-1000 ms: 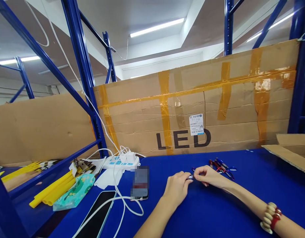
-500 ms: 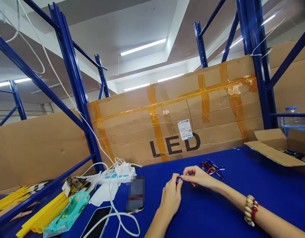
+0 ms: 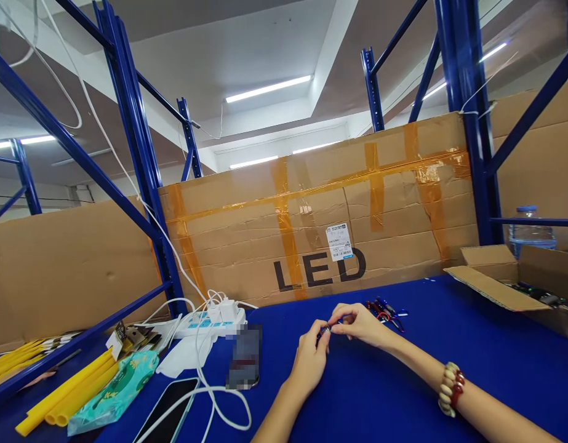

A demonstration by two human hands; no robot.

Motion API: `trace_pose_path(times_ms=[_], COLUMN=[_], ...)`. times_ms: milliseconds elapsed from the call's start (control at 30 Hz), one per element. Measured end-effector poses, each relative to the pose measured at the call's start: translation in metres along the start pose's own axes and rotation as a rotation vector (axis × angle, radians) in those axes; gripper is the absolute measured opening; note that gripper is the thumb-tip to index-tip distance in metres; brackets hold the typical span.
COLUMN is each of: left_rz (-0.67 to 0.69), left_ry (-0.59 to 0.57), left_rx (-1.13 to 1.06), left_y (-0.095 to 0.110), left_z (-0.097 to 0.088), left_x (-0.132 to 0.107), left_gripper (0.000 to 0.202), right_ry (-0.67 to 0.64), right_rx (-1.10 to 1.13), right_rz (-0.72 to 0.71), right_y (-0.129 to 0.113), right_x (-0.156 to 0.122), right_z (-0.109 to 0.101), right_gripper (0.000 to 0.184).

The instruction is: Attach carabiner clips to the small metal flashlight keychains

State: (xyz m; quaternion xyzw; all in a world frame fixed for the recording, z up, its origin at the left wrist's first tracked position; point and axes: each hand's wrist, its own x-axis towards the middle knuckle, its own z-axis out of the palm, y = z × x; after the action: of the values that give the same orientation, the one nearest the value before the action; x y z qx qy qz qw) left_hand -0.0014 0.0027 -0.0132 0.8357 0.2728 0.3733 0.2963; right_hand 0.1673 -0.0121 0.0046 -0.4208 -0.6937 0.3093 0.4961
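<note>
Over the blue tabletop [image 3: 380, 381], my two hands meet fingertip to fingertip. My left hand [image 3: 310, 354] pinches a small dark and shiny piece [image 3: 324, 331] between thumb and fingers; it is too small and covered to name. My right hand [image 3: 355, 324] is closed in a pinch at the right end of that piece, with thumb and forefinger pressed together. Beaded bracelets [image 3: 450, 389] circle my right wrist. Just behind the right hand lies a group of pens and red-handled scissors [image 3: 388, 314].
To the left are a phone [image 3: 245, 357], another phone [image 3: 168, 409], a white power strip [image 3: 214, 323] with loose cables, a green packet [image 3: 115, 391] and yellow tubes [image 3: 71, 394]. An open cardboard box [image 3: 500, 289] stands at the right; a large cardboard panel [image 3: 247, 234] closes the back.
The view has shifted slightly to the right. My right hand's fingers have drawn closer to the left hand's, around the small piece. The left hand keeps its pinch.
</note>
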Motion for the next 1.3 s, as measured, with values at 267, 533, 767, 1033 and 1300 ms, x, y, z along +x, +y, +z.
trace_pose_path(times_ms=[267, 533, 767, 1033, 1300], left_rz=[0.032, 0.042, 0.000, -0.063, -0.089], left_ry=[0.033, 0.060, 0.179, 0.173, 0.126], left_rx=[-0.095, -0.136, -0.125, -0.064, -0.018], left_y=[0.013, 0.022, 0.023, 0.018, 0.015], left_z=[-0.003, 0.005, 0.024, 0.029, 0.028], left_x=[-0.004, -0.009, -0.014, -0.010, -0.006], left_gripper=[0.018, 0.023, 0.025, 0.034, 0.039], right_ry=[-0.019, -0.012, -0.112, -0.140, -0.154], right_rx=[-0.074, -0.453, -0.387, -0.125, -0.119], right_rz=[-0.082, -0.249, -0.210, -0.083, -0.101], right_y=[-0.012, -0.037, -0.037, -0.020, -0.005], right_x=[-0.002, -0.009, -0.007, 0.000, 0.004], right_z=[-0.004, -0.012, -0.020, -0.018, -0.017], right_gripper=[0.031, 0.018, 0.028, 0.042, 0.037])
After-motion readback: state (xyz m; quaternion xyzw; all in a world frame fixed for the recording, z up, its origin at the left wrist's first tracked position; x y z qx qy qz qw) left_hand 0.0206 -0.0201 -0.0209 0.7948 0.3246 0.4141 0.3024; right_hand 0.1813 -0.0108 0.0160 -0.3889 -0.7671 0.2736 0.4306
